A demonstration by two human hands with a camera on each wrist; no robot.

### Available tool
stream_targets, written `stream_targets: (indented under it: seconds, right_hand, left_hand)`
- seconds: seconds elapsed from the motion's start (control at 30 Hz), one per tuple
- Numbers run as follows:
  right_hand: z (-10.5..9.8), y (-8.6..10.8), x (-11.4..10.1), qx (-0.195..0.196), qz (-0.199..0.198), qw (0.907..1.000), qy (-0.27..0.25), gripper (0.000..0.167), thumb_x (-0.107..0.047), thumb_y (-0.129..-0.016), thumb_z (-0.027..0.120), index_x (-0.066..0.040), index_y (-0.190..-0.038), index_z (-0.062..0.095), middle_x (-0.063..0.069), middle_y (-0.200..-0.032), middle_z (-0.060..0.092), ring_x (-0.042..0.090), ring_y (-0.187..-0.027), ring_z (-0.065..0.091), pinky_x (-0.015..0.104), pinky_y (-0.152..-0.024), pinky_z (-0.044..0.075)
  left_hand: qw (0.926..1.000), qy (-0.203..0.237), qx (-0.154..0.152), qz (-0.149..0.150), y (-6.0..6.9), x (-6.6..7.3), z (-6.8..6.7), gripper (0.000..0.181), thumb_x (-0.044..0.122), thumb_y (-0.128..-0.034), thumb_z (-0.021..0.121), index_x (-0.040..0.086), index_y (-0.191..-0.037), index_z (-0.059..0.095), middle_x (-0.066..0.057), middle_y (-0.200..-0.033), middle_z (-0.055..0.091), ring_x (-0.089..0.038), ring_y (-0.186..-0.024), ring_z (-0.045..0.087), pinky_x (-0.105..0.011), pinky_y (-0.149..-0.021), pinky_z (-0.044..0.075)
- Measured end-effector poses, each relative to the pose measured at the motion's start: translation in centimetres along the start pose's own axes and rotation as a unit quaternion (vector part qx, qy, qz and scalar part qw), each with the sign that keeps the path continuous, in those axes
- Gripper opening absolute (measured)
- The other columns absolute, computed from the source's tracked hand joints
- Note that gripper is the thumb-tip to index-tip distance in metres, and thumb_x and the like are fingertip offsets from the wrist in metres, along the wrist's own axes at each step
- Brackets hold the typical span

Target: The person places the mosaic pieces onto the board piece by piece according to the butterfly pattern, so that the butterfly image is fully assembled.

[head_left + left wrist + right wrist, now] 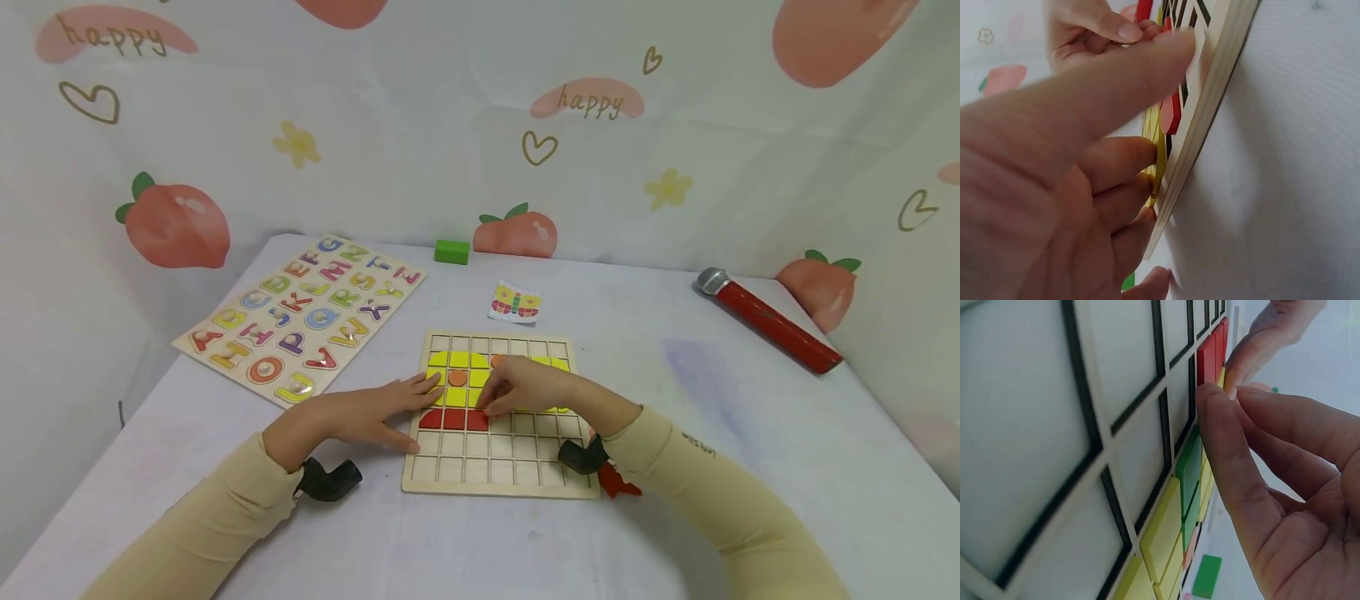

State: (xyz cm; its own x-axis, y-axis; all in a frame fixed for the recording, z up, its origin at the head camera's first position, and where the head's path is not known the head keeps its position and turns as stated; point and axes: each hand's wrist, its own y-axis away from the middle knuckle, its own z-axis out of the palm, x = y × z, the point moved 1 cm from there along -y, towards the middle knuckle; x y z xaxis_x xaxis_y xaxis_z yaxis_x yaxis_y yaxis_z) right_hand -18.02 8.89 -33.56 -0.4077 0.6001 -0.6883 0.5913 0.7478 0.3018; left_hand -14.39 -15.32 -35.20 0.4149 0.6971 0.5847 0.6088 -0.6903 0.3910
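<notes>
A wooden grid board [501, 490] lies on the table, its upper cells filled with yellow tiles [458, 359] and an orange round piece [457, 378]. Below them runs a short row of red tiles [453, 419]. My left hand [375, 412] rests on the board's left edge, fingers extended and thumb on the lower rim. With bent fingers, my right hand [525, 385] pinches at the rightmost red tile [1207, 361], which sits in or at its cell. Green tiles [1190, 467] show in the right wrist view; the right hand hides that part in the head view.
A picture card [515, 302] lies behind the board, with a green block [452, 252] farther back. An alphabet puzzle board [300, 321] is at the left, a red microphone [772, 321] at the right. Red pieces [617, 482] lie beside the board's lower right corner.
</notes>
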Motion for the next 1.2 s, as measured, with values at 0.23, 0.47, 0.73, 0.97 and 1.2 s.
stream_targets:
  seconds: [0.23, 0.47, 0.73, 0.97, 1.2]
  right_hand:
    - [-0.1, 0.8, 0.5, 0.016, -0.006, 0.9998, -0.004, 0.016, -0.013, -0.085, 0.067, -0.005, -0.098, 0.072, 0.001, -0.092, 0.071, 0.004, -0.079, 0.061, 0.017, -0.076, 0.050]
    - [-0.8, 3.7, 2.6, 0.038, 0.054, 0.9961, -0.060, 0.017, -0.017, -0.085, 0.068, -0.008, -0.098, 0.072, 0.000, -0.091, 0.070, 0.011, -0.077, 0.060, 0.023, -0.073, 0.051]
    - [-1.3, 7.8, 5.5, 0.068, 0.107, 0.9896, -0.068, 0.019, -0.019, -0.083, 0.069, -0.006, -0.097, 0.072, 0.003, -0.091, 0.069, 0.014, -0.077, 0.059, 0.023, -0.071, 0.050]
    - [-1.2, 11.0, 7.3, 0.083, 0.153, 0.9821, -0.073, 0.023, -0.023, -0.081, 0.072, -0.008, -0.099, 0.072, 0.002, -0.090, 0.070, 0.015, -0.079, 0.060, 0.027, -0.073, 0.050]
    - [-0.9, 13.6, 8.6, 0.087, 0.167, 0.9786, -0.084, 0.023, -0.019, -0.081, 0.071, -0.004, -0.099, 0.070, 0.003, -0.087, 0.068, 0.017, -0.077, 0.059, 0.026, -0.064, 0.053]
  left_hand:
    - [0.9999, -0.012, 0.006, 0.010, 0.0, 0.1, 0.0, 0.079, 0.034, -0.0861, 0.065, 0.011, -0.149, 0.023, -0.004, -0.158, 0.010, -0.026, -0.146, 0.001, -0.049, -0.117, 0.008]
    - [0.9999, -0.014, 0.005, 0.003, 0.0, 0.3, 0.0, 0.080, 0.033, -0.0852, 0.066, 0.012, -0.149, 0.023, -0.004, -0.158, 0.008, -0.027, -0.146, 0.001, -0.049, -0.117, 0.010]
    - [0.9998, -0.017, 0.008, -0.001, 0.0, 0.3, 0.1, 0.081, 0.035, -0.0844, 0.066, 0.012, -0.149, 0.023, -0.004, -0.158, 0.008, -0.028, -0.146, 0.001, -0.050, -0.116, 0.012]
    - [0.9998, -0.019, 0.012, 0.000, -0.1, 0.2, 0.2, 0.081, 0.036, -0.0844, 0.066, 0.013, -0.149, 0.023, -0.004, -0.158, 0.009, -0.028, -0.146, 0.002, -0.050, -0.116, 0.013]
    - [0.9998, -0.017, 0.014, 0.000, -0.1, 0.1, 0.2, 0.080, 0.037, -0.0843, 0.066, 0.013, -0.149, 0.024, -0.003, -0.158, 0.009, -0.028, -0.146, 0.002, -0.050, -0.116, 0.014]
